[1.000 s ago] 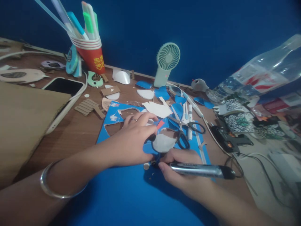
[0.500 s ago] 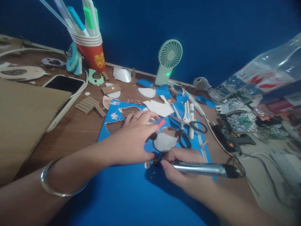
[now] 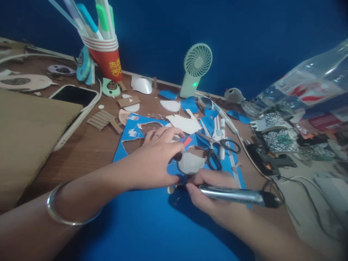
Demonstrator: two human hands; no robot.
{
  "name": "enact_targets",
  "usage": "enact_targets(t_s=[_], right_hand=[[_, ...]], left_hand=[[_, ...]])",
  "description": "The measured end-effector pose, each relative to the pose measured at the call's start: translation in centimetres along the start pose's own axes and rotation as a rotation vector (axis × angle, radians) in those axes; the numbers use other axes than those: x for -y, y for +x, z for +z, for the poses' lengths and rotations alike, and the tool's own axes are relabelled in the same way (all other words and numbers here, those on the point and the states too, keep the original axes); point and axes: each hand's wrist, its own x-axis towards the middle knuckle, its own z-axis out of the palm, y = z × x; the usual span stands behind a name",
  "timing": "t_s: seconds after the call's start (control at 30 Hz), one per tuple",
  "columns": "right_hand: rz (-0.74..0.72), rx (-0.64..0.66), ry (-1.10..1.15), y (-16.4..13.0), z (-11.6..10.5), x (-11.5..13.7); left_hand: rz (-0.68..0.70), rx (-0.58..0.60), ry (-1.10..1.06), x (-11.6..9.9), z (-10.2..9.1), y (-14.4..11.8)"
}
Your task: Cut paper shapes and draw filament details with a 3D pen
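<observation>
Head view: right hand [image 3: 209, 194] grips pen [image 3: 239, 195]; cluttered wooden desk [image 3: 89, 152], seemingly blue wall [image 3: 244, 40].

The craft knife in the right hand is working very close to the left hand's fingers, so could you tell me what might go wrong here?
1. The right hand holds the craft knife with its tip beside the left hand, which presses the blue sheet; a slip could nick those fingers.
2. The scissors lie open just beyond the cut and could snag a moving hand.
3. The glue gun cord trails near the right forearm and might catch.
</observation>
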Motion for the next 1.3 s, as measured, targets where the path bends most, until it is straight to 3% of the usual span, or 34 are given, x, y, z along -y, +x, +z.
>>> enact_targets(t_s=[0.67, 0.8, 0.97, 1.03, 1.17, 1.3], right_hand=[[0.024, 0.019, 0.009, -0.1, -0.1, 0.0], [0.081, -0.014, 0.155, -0.2, -0.1, -0.2], [0.321, -0.158, 0.491, -0.5, 0.0, -1.0], [0.345, -0.175, 0.56, -0.6, 0.1, -1.2], [0.288, -0.146, 0.55, -0.5, 0.1, -1.2], [0.137, -0.126, 0.516, -0.7, 0.0, -1.2]], left_hand=[[-0.023, 0.048, 0.032, -0.1, -0.1, 0.0], [-0.023, 0.036, 0.015, 0.0, -0.1, -0.1], [-0.037, 0.033, -0.022, 0.1, -0.1, 0.1], [-0.047, 0.037, -0.037, 0.1, -0.2, 0.2], [-0.067, 0.092, -0.063, 0.1, -0.7, 0.3], [-0.075, 0.155, -0.051, 0.1, -1.1, 0.2]])
